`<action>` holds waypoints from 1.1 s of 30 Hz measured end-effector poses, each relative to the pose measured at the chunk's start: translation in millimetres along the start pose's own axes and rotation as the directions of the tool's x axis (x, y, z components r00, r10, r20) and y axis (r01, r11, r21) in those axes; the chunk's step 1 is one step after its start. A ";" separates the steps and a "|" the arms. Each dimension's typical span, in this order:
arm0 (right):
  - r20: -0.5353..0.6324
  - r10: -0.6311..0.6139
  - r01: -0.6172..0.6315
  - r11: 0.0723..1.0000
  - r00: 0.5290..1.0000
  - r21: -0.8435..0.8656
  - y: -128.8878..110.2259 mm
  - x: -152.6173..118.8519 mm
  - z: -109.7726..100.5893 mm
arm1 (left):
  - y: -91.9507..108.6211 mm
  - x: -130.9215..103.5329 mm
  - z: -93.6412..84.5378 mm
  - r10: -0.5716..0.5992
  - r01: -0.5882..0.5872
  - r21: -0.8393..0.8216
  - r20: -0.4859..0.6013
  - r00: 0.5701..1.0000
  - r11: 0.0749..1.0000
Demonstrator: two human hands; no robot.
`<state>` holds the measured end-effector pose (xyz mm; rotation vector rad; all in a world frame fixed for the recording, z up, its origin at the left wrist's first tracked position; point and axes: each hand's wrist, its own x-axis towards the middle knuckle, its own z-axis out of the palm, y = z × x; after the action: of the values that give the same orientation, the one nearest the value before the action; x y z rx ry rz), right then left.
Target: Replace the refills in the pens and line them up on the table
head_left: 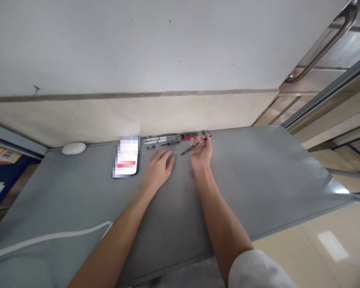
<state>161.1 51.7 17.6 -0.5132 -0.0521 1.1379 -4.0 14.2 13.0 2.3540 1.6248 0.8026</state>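
My right hand (202, 156) is turned palm up near the back of the grey table, its fingers curled on a dark pen (186, 152). The tip of that pen points left. Palm down beside the pens, my left hand (159, 166) has its thumb apart from its fingers and holds nothing that I can see. Several white and grey pens (162, 140) lie side by side along the wall, just beyond the left hand. To their right, behind the right hand, lie black pens (195, 133) and a red pen (186, 138), partly covered by my fingers.
A phone with a lit screen (127, 156) lies left of my left hand. Farther left is a white rounded object (74, 149). A white strap or cable (54, 235) crosses the front left of the grey table (258, 172). The wall (180, 110) closes off the back edge.
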 end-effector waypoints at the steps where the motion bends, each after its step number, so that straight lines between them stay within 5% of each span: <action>1: -0.003 0.004 -0.004 0.999 1.000 0.038 1.7 -1.2 -0.7 | -0.8 -1.9 2.4 0.040 -0.040 0.073 0.001 0.999 0.997; 10: 0.086 0.017 -0.034 0.979 0.996 0.200 1.5 -10.5 -14.5 | 0.6 -8.7 6.3 0.086 -0.102 0.308 0.067 0.994 0.946; 23: 0.161 0.021 -0.067 0.956 0.987 0.286 -0.4 0.2 -14.3 | 0.2 -8.9 8.9 0.009 -0.060 0.374 0.136 0.991 0.925; 33: 0.151 -0.016 -0.013 0.982 0.988 0.187 -0.9 -0.5 -13.1 | 0.0 -7.5 8.6 -0.023 -0.054 0.389 0.190 0.981 0.920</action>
<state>165.5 46.2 6.4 -0.2587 -0.0765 1.1655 -1.6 8.8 3.3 2.6083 1.8212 0.2499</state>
